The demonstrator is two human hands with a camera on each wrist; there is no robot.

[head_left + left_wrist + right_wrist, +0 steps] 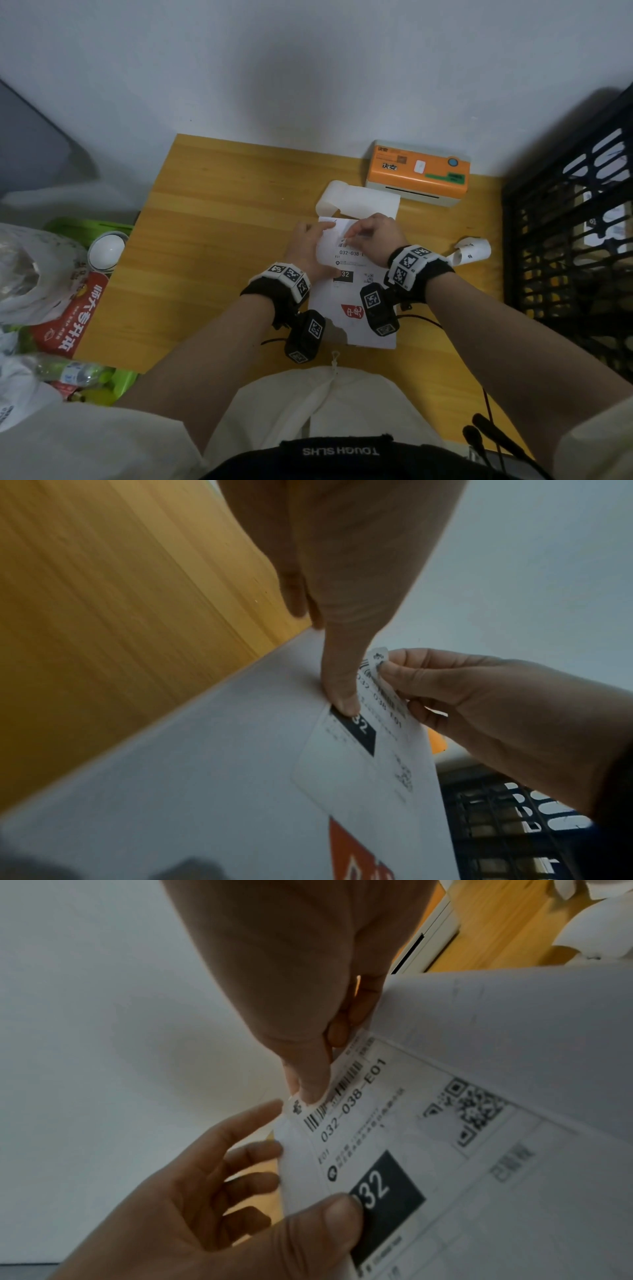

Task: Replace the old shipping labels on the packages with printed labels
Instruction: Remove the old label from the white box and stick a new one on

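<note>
A flat white package (359,318) lies on the wooden table (212,240), its far end lifted. On it is a shipping label (352,263) printed "032-038-E01" with a black "032" block. My left hand (313,250) grips the package's left edge, the thumb (342,696) on the black block and the fingers underneath. My right hand (370,233) pinches the label's top left corner (298,1104) between thumb and forefinger. That corner stands up off the package (205,750).
An orange and white label printer (418,174) stands at the table's back, with a strip of blank labels (356,202) in front of it. A curled white paper (472,251) lies to the right. A black crate (568,240) stands right; a green bin (85,308) with rubbish stands left.
</note>
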